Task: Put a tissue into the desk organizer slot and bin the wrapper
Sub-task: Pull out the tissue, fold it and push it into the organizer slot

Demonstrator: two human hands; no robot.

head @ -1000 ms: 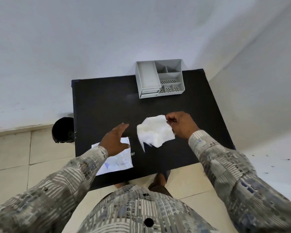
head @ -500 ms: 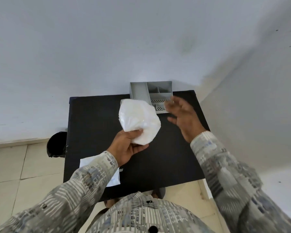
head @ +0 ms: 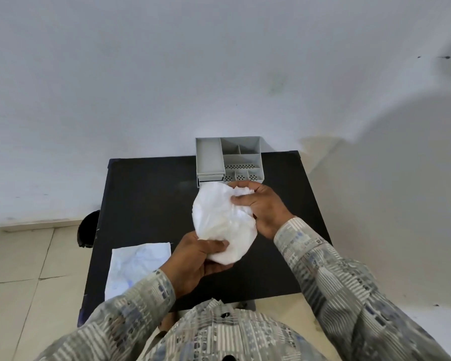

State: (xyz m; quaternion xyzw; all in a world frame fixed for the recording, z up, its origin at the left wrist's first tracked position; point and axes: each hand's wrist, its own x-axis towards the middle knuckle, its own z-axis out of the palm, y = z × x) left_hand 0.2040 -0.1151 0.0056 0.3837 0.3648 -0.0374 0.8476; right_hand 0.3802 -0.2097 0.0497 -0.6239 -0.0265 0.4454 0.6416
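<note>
A crumpled white tissue hangs above the middle of the black table. My left hand grips its lower end from below. My right hand pinches its upper right edge. The grey desk organizer stands at the table's far edge against the wall, just beyond the tissue, with a long slot on its left and small compartments on its right. The white wrapper lies flat on the table's near left corner, partly under my left sleeve.
A black bin sits on the tiled floor to the left of the table. White walls close in behind and to the right of the table. My patterned sleeves and shirt fill the bottom of the view.
The tissue passed from my right hand to my left and rose toward the organizer. My right hand has now come back and taken hold of its upper edge, so both hands grip it.
</note>
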